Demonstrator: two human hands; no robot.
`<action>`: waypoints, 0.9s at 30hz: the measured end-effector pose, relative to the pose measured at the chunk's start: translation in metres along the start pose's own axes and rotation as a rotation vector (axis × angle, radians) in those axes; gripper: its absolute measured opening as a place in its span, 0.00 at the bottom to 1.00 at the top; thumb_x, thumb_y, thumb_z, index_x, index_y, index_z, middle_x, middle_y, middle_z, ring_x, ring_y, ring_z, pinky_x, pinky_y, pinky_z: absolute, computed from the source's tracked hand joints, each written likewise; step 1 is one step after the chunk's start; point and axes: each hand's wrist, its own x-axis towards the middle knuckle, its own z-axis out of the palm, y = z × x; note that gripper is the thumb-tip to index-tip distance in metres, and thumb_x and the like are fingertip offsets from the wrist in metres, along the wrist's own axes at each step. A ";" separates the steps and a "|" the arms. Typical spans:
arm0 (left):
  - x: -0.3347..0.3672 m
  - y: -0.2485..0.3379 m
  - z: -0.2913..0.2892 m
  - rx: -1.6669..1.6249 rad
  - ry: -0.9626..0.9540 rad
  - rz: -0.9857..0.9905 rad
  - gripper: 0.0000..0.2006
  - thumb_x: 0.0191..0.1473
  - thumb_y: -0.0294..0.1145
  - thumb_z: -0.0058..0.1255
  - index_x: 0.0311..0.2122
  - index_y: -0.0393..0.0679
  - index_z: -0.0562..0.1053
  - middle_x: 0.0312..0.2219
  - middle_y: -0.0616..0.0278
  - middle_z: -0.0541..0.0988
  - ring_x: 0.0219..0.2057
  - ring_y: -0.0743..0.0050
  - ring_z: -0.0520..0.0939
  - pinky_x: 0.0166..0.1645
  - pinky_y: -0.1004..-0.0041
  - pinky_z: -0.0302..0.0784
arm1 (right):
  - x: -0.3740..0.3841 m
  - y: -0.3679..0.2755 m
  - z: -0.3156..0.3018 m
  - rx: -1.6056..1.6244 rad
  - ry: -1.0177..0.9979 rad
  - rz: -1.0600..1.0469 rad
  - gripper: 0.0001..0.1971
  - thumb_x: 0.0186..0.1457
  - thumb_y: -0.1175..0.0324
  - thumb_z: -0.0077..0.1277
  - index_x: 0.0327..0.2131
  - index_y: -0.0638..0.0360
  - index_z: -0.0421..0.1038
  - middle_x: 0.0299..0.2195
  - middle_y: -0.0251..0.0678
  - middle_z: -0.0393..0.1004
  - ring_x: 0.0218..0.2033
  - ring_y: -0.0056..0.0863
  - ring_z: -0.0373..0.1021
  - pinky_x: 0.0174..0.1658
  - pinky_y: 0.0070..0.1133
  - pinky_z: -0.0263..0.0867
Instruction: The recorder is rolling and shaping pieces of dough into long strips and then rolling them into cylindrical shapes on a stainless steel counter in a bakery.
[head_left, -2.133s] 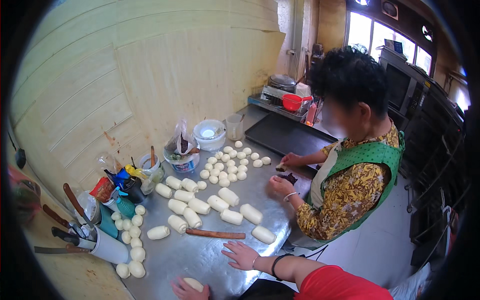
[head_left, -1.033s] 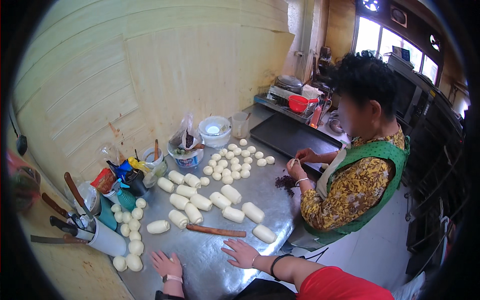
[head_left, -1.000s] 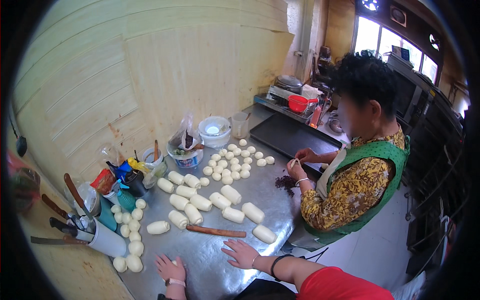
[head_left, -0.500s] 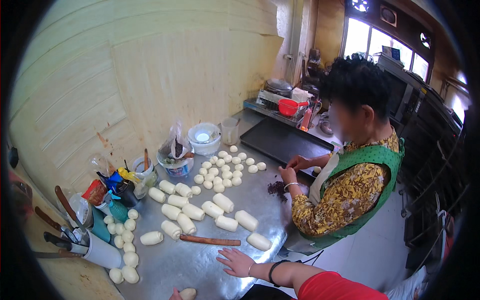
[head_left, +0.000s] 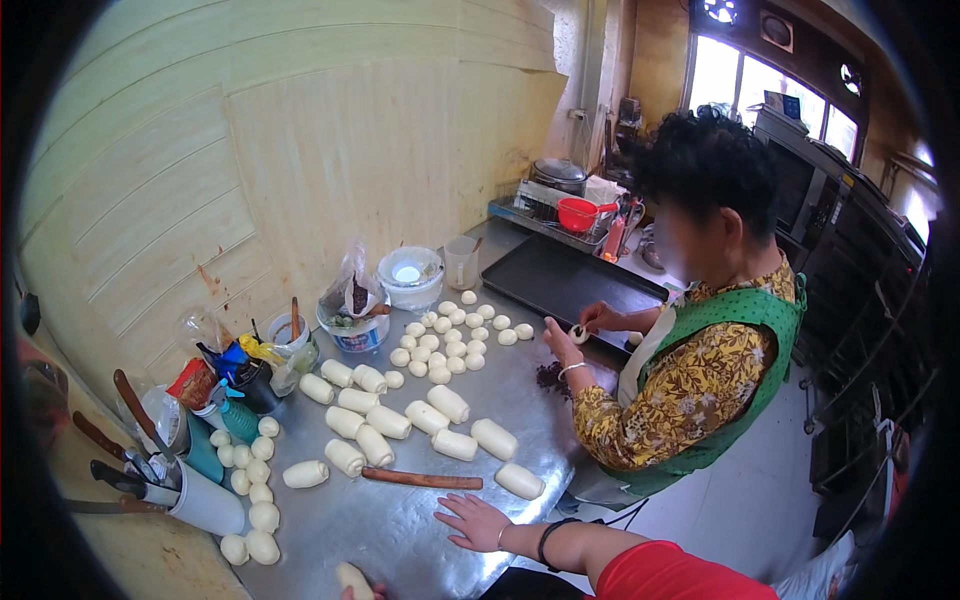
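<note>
At the lower edge my left hand (head_left: 378, 590), mostly cut off by the frame, has its fingertips around a piece of pale dough (head_left: 352, 577), which tilts on the metal table. My right hand (head_left: 472, 522) rests palm down on the tabletop, fingers spread, holding nothing. Just beyond it lies a thin wooden rolling pin (head_left: 420, 480). Several rolled dough cylinders (head_left: 388, 421) are spread behind the pin, one (head_left: 519, 481) near its right end.
Small dough balls (head_left: 455, 349) cluster farther back, and larger ones (head_left: 263, 516) line the left side. A holder with knives (head_left: 208, 500) stands at left. Across the right side, a co-worker (head_left: 700, 370) handles a filled dough piece (head_left: 578, 334) beside a black tray (head_left: 560, 278).
The dough at my left hand has turned and shifted left, with fingertips now on its right. My right hand stays put. The co-worker's hands have moved apart, showing a dough piece with dark filling.
</note>
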 end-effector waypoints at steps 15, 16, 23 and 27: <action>-0.079 -0.022 0.074 1.578 0.302 0.459 0.21 0.59 0.42 0.42 0.43 0.30 0.73 0.33 0.43 0.77 0.37 0.47 0.77 0.45 0.58 0.72 | -0.006 0.000 0.005 0.007 0.015 0.027 0.30 0.59 0.54 0.45 0.62 0.53 0.55 0.64 0.45 0.49 0.65 0.44 0.48 0.65 0.39 0.48; -0.087 -0.014 0.106 1.642 0.203 0.561 0.20 0.58 0.39 0.44 0.46 0.30 0.71 0.37 0.39 0.76 0.41 0.43 0.76 0.49 0.57 0.70 | -0.004 0.002 0.005 -0.005 0.018 0.023 0.30 0.59 0.54 0.45 0.62 0.53 0.55 0.65 0.45 0.49 0.65 0.44 0.48 0.65 0.39 0.48; -0.051 -0.013 0.125 1.811 0.097 1.035 0.21 0.52 0.29 0.44 0.51 0.31 0.69 0.49 0.35 0.70 0.52 0.34 0.67 0.60 0.52 0.60 | -0.005 -0.002 0.006 -0.016 0.032 0.012 0.30 0.59 0.52 0.43 0.62 0.53 0.55 0.64 0.45 0.50 0.65 0.44 0.48 0.65 0.39 0.47; -0.031 -0.016 0.114 2.159 0.136 0.899 0.22 0.52 0.31 0.44 0.51 0.30 0.70 0.53 0.35 0.68 0.57 0.36 0.64 0.63 0.53 0.55 | -0.004 -0.002 0.005 -0.024 0.017 0.016 0.30 0.59 0.52 0.43 0.62 0.53 0.55 0.64 0.45 0.50 0.65 0.44 0.48 0.65 0.39 0.47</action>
